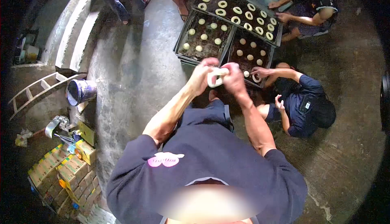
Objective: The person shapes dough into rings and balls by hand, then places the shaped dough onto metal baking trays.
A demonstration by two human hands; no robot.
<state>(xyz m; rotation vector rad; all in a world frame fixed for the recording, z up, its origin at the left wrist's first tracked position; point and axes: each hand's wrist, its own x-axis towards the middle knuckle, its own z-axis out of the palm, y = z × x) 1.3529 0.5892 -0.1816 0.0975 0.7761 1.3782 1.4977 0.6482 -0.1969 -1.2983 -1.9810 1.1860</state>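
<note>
Between my two hands hangs a pale dough ring point(215, 78), above the near edge of the trays. My left hand point(200, 77) grips the ring's left side. My right hand point(234, 79), slightly blurred, is closed on its right side. Just beyond, a dark tray point(208, 31) bears several round dough balls. To its right, another tray point(248, 45) holds more balls, and a dough ring point(256, 78) lies at its near corner. Across the back, a long tray point(229, 11) carries many dough rings in rows.
A co-worker in dark clothes point(306, 102) crouches at right, one hand at the near tray corner. Another person point(321, 5) sits by the long tray. People's legs show at the top. At left are a bucket point(81, 92), a ladder point(35, 90) and stacked boxes point(67, 171).
</note>
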